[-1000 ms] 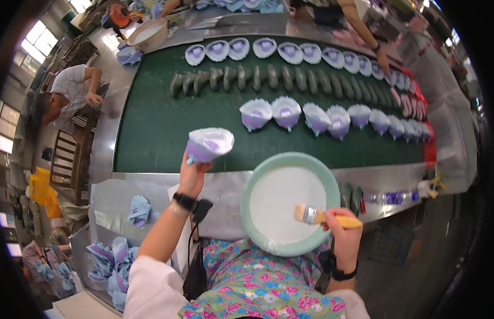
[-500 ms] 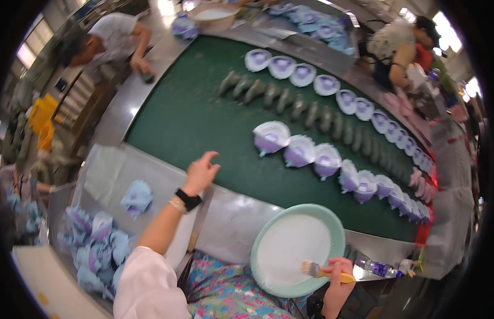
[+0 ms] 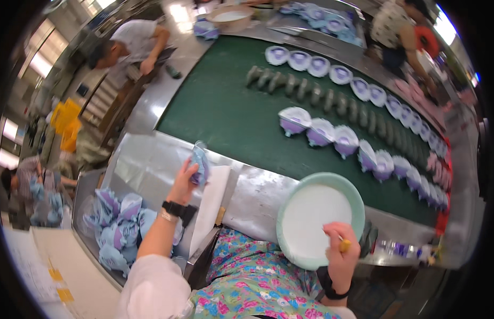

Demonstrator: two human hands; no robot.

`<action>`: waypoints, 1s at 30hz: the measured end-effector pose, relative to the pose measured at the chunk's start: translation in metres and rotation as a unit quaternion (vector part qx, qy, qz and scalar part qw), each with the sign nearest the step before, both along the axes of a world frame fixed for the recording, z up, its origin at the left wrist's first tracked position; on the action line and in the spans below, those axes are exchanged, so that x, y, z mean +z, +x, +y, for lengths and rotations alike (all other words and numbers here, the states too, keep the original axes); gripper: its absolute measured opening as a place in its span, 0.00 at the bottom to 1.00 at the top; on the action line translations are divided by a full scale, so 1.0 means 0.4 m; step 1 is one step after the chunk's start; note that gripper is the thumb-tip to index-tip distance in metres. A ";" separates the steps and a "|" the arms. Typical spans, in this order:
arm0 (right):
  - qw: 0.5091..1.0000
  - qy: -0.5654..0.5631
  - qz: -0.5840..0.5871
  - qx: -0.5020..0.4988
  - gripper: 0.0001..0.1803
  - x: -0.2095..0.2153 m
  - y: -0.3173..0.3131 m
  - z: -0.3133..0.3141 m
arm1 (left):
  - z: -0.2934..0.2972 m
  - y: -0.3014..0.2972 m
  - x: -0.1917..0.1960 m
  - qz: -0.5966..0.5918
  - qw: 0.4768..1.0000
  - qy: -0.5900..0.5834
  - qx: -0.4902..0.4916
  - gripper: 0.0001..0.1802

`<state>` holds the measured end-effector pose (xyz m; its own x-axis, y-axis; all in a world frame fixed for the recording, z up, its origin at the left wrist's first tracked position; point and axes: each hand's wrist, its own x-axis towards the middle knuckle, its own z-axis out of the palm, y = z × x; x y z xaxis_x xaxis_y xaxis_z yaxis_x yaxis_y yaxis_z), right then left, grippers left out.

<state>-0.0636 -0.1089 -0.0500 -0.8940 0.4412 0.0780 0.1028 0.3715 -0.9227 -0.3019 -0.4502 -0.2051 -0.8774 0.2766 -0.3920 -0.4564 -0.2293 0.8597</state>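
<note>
My left hand [image 3: 184, 183] is shut on a pale blue and purple shoe part [image 3: 199, 162], lifted above the steel counter [image 3: 146, 165] beside a white sheet [image 3: 211, 204]. My right hand [image 3: 340, 250] grips a yellow-handled brush [image 3: 345, 245] over a pale green bowl [image 3: 279, 226] of white liquid in front of me; the bristles are hidden behind my fingers. Beyond the counter runs a green belt [image 3: 226, 111] carrying a near row of purple and white parts [image 3: 318, 133].
A row of grey forms [image 3: 305, 90] and a farther row of purple parts [image 3: 332, 72] lie on the belt. A bin of blue-purple parts [image 3: 119, 212] sits at my left. Other people work at the upper left [image 3: 133, 42] and upper right [image 3: 401, 26].
My left hand set its earlier purple part down on the belt, reached left empty, and now holds a fresh part. The view has swung left. My right hand stays at the bowl with the brush.
</note>
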 end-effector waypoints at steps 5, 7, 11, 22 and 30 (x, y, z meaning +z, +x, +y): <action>0.986 0.106 0.084 0.094 0.25 0.062 -0.035 -0.076 | 0.309 0.258 0.230 -0.112 0.899 0.325 -0.272 0.41; 0.987 0.048 0.068 0.137 0.24 0.041 0.004 -0.086 | 0.336 0.350 0.216 -0.108 0.878 0.335 -0.324 0.43; 0.986 0.013 0.063 0.153 0.21 0.028 0.068 -0.061 | 0.384 0.423 0.245 0.032 0.943 0.197 -0.267 0.42; 0.971 0.027 -0.029 0.235 0.17 0.027 0.140 -0.033 | 0.315 0.467 0.302 0.309 0.868 -0.155 -0.356 0.37; 0.977 0.172 0.012 -0.125 0.16 -0.094 0.178 0.134 | 0.218 0.529 0.293 0.185 0.753 -0.171 -0.608 0.25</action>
